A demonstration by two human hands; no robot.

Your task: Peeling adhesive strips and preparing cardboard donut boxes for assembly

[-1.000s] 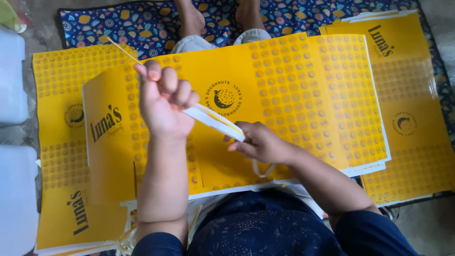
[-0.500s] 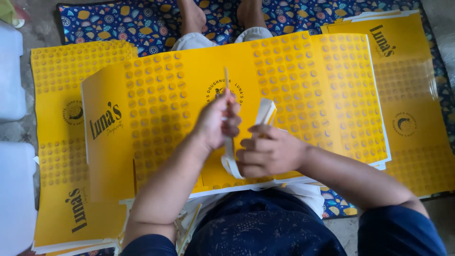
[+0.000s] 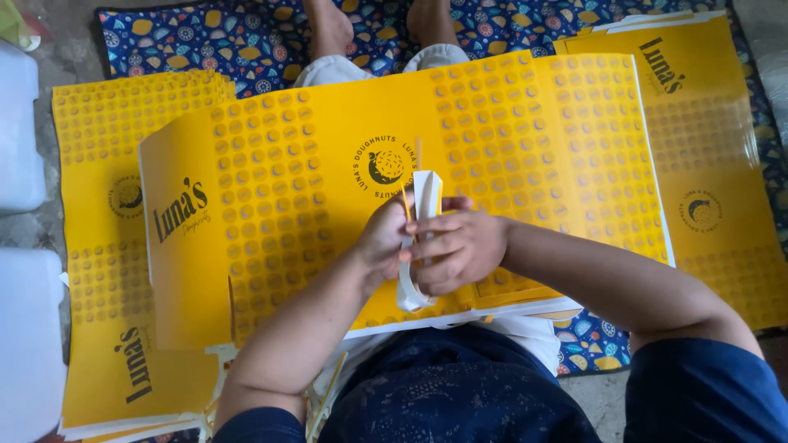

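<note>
A large yellow flat cardboard box sheet (image 3: pixel 509 139) with a dot pattern and a round dark emblem lies across my lap. Over its near edge my left hand (image 3: pixel 382 242) and my right hand (image 3: pixel 460 246) are pressed together, both gripping a white paper strip (image 3: pixel 426 195). The strip stands up between the fingers, folds at the top, and curls down below my hands. A thin yellowish strip edge pokes up just behind it.
More yellow printed sheets are stacked at the left (image 3: pixel 98 271) and at the right (image 3: pixel 714 164). A blue patterned mat (image 3: pixel 205 33) lies under them. White plastic containers (image 3: pixel 20 148) stand at the far left. My bare feet (image 3: pixel 328 29) rest at the top.
My left hand came down from high on the left to meet my right hand at the sheet's near edge. The long strip it held stretched out is now folded short between both hands.
</note>
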